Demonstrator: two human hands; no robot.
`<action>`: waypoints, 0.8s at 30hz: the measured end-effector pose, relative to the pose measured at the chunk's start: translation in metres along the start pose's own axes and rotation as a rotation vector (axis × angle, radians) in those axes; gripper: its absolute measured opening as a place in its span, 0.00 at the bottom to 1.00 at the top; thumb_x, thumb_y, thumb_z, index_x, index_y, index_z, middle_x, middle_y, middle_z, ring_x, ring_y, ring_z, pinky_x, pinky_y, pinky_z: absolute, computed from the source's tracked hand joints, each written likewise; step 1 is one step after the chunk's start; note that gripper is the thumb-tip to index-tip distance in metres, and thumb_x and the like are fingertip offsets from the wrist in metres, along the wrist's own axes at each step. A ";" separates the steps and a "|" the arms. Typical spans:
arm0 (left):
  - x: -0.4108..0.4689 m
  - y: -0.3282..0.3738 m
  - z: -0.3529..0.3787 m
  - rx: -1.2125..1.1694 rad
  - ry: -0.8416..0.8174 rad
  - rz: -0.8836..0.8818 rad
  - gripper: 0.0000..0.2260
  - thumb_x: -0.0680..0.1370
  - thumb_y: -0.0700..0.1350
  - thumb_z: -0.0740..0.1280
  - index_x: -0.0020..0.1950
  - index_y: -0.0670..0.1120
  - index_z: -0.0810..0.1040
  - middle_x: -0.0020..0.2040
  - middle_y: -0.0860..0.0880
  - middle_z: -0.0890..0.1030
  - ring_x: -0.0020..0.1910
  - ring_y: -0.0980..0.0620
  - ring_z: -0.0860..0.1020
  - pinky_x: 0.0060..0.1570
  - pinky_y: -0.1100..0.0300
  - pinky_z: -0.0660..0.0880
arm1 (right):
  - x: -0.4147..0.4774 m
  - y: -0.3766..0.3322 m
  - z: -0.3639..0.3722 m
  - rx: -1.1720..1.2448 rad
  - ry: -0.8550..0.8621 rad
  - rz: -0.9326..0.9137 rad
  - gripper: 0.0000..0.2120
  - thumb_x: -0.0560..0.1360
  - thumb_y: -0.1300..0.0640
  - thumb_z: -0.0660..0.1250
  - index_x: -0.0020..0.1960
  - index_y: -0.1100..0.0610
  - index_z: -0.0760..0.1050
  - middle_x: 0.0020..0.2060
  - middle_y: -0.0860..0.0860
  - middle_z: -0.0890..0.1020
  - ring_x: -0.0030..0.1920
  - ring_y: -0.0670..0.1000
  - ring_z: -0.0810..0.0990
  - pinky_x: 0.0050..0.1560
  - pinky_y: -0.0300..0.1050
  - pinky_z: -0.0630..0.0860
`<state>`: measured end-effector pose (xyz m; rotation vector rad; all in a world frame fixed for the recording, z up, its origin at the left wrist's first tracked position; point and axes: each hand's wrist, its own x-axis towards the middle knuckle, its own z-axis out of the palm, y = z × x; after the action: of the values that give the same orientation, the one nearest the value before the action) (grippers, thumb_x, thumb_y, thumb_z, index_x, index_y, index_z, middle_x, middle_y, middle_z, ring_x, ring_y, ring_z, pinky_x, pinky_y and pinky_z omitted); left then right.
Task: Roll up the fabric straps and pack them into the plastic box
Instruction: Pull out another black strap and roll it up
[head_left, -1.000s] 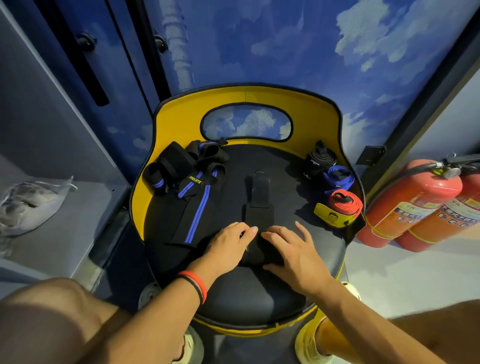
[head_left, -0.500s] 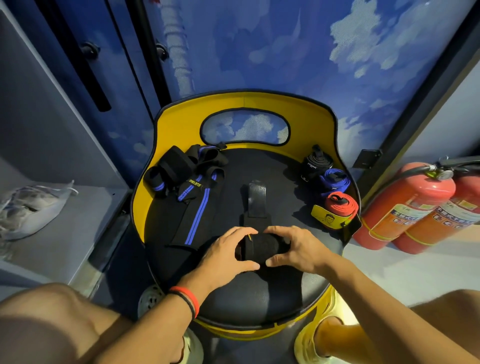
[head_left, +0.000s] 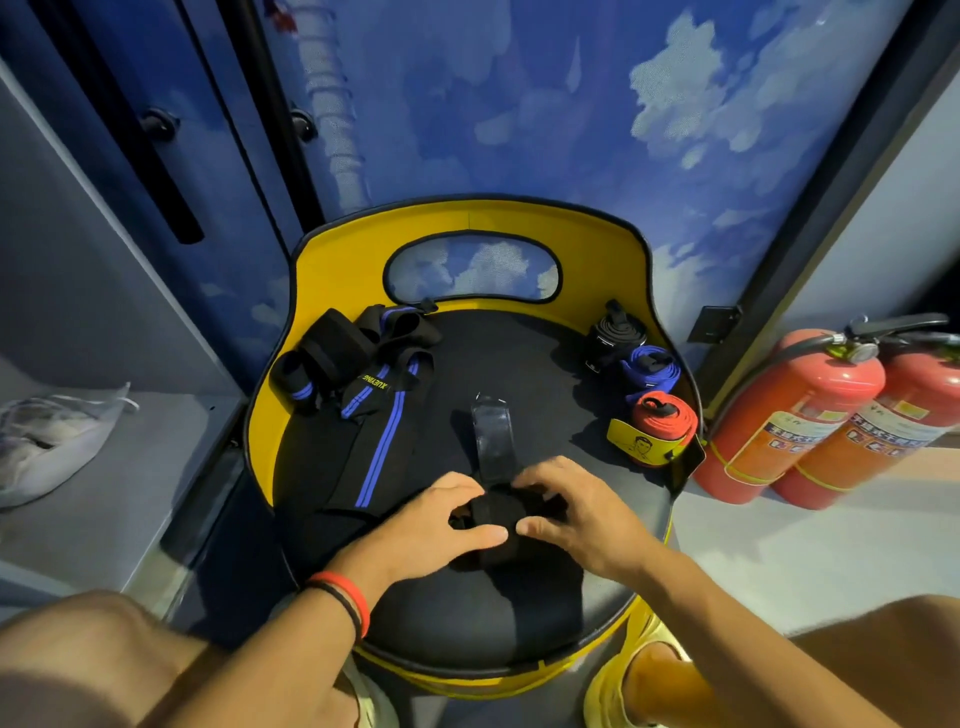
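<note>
At the front of the chair seat (head_left: 467, 613), the black strap (head_left: 496, 514) looks rolled further than a moment ago, its flat tail seemingly shorter. The roll sits between the left hand (head_left: 441, 525) and right hand (head_left: 576, 514), both gripping it with curled fingers.

left grip (head_left: 441, 519): thumb and fingers curled, pinching | right grip (head_left: 576, 512): likewise curled, pinching | thumbs nearly touching | forearms converging
</note>
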<state>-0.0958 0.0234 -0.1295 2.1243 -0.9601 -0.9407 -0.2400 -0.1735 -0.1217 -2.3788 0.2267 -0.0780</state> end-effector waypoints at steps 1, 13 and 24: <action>0.002 0.003 -0.003 -0.008 -0.021 -0.017 0.29 0.75 0.64 0.71 0.71 0.51 0.74 0.65 0.63 0.71 0.65 0.62 0.73 0.71 0.54 0.70 | -0.001 -0.001 0.001 -0.084 0.009 -0.045 0.24 0.75 0.43 0.73 0.69 0.45 0.73 0.63 0.43 0.74 0.62 0.44 0.74 0.61 0.41 0.74; 0.029 0.015 0.000 -0.088 0.248 -0.023 0.12 0.81 0.57 0.67 0.64 0.58 0.76 0.65 0.57 0.71 0.64 0.54 0.73 0.57 0.62 0.69 | 0.031 0.018 0.000 -0.228 -0.141 0.093 0.44 0.66 0.35 0.77 0.77 0.43 0.64 0.65 0.44 0.74 0.66 0.51 0.72 0.67 0.55 0.71; 0.003 0.009 0.003 0.171 0.114 0.007 0.41 0.68 0.55 0.80 0.77 0.58 0.65 0.70 0.59 0.68 0.68 0.56 0.71 0.67 0.55 0.72 | 0.041 0.006 -0.011 -0.027 -0.261 0.205 0.39 0.60 0.41 0.83 0.69 0.43 0.75 0.53 0.50 0.71 0.54 0.51 0.73 0.58 0.49 0.75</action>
<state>-0.1000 0.0154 -0.1258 2.2877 -1.0209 -0.7478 -0.2023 -0.1926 -0.1178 -2.3485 0.3450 0.3311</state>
